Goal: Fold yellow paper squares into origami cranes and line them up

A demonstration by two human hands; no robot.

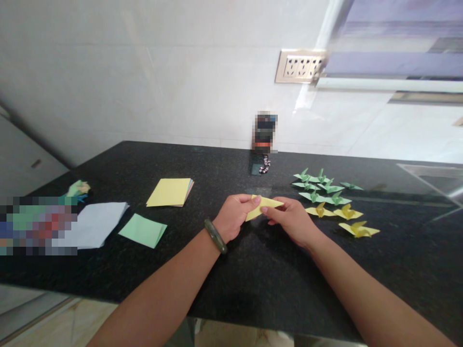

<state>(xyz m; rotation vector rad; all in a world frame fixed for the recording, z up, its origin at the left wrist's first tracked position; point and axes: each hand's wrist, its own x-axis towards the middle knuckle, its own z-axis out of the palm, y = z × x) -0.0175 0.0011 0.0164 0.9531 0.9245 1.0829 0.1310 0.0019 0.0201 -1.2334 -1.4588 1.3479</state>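
A folded piece of yellow origami paper [255,212] is held between my two hands, just above the dark countertop. My left hand [237,216], with a green bangle [216,236] on its wrist, pinches the paper's left side under the thumb. From the other side my right hand [287,219] grips it, thumb pressed on the lower edge. The fingers behind the paper are partly hidden. To the right of my right hand lie several green paper cranes [314,197] and, nearer, three yellow paper cranes [358,230].
A stack of yellow-topped square paper [169,192], a green sheet [142,231] and white paper [101,224] lie left on the black countertop [231,289]. A blurred-out phone-like object [265,132] with a beaded strap [265,165] leans on the wall below a socket panel [300,66].
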